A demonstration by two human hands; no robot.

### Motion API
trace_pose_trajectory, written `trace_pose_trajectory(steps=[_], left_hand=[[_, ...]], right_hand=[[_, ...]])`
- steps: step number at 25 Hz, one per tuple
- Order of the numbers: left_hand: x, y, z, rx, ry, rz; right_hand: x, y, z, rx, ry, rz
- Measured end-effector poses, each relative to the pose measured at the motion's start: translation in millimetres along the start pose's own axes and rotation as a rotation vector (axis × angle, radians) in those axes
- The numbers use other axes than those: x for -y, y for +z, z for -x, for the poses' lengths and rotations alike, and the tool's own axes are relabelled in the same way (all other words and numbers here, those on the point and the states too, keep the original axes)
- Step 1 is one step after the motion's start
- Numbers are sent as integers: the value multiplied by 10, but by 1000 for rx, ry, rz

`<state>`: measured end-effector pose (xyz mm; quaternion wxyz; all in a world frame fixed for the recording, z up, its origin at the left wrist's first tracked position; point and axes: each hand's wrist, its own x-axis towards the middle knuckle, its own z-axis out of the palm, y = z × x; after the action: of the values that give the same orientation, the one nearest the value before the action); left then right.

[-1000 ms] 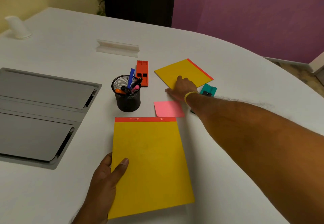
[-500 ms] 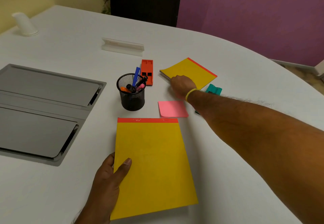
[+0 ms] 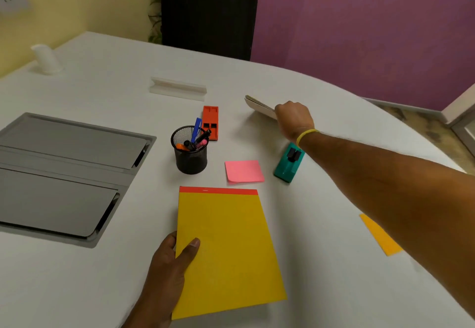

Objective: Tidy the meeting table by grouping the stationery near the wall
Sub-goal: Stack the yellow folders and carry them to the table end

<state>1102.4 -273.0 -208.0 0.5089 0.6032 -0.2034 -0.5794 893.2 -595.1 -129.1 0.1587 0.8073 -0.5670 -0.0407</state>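
Note:
A large yellow notepad point(image 3: 226, 248) with a red top band lies on the white table point(image 3: 102, 96) in front of me. My left hand point(image 3: 169, 263) grips its lower left edge, thumb on top. My right hand point(image 3: 293, 119) holds a smaller notepad point(image 3: 258, 105) lifted off the table and tilted, so that only its pale edge and underside show. A black mesh pen cup point(image 3: 190, 153) with several pens stands in the middle. An orange stapler point(image 3: 210, 122) lies behind it. A pink sticky pad point(image 3: 244, 171) and a teal punch point(image 3: 289, 163) lie under my right forearm.
A grey recessed cable hatch point(image 3: 64, 173) fills the table's left side. A clear name-card holder point(image 3: 177, 88) and a white cup point(image 3: 47, 59) stand farther back. An orange sheet point(image 3: 380, 235) lies at the right. A dark chair point(image 3: 208, 11) stands against the purple wall point(image 3: 359, 32).
My right hand has taken hold of the smaller yellow notepad and lifted it off the table, tilting it on edge. My left hand stays on the large notepad.

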Motion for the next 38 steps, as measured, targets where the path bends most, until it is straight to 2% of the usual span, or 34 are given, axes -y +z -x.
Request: trace_pose_trajectory(steps=[4, 8, 12, 13, 17, 22, 23, 24, 26, 27, 28, 29, 30, 31, 34, 38], left_hand=[[-74, 178, 210, 22, -3, -28], [-97, 351, 514, 37, -10, -33], [-158, 499, 782, -18, -66, -3], [-197, 519, 861, -42, -100, 5], [-242, 466, 1162, -90, -182, 74], [-92, 285, 1473, 66, -104, 127], [-74, 259, 1515, 77, -85, 120], [-65, 238, 1551, 89, -63, 116], [-76, 229, 1622, 114, -16, 108], [-73, 237, 1642, 128, 3, 99], [-83, 259, 1679, 152, 19, 82], [-90, 278, 1721, 178, 32, 41], [-93, 298, 1740, 208, 49, -18], [-96, 319, 1772, 240, 69, -111], [-74, 363, 1788, 287, 151, -394], [-5, 426, 1864, 267, 232, -450]], right_hand=[[-266, -470, 454, -68, -31, -13], [-322, -925, 1288, -113, -202, -86], [-175, -1248, 2278, -510, -433, -168], [-114, -1270, 2532, -563, -495, -190], [96, -1141, 3457, -605, -678, -249], [222, -1103, 4100, -486, -778, -358], [195, -1101, 4158, -421, -728, -447], [172, -1092, 4198, -341, -585, -561], [148, -1072, 4205, -143, -30, -891], [143, -1079, 4159, 37, 281, -1125], [142, -1070, 4103, 263, 513, -1393], [151, -1047, 4052, 456, 631, -1660], [169, -1023, 3998, 543, 660, -1832], [174, -1005, 3980, 541, 635, -1882], [227, -948, 4036, 341, 568, -1743], [350, -861, 4267, 168, 533, -1759]])
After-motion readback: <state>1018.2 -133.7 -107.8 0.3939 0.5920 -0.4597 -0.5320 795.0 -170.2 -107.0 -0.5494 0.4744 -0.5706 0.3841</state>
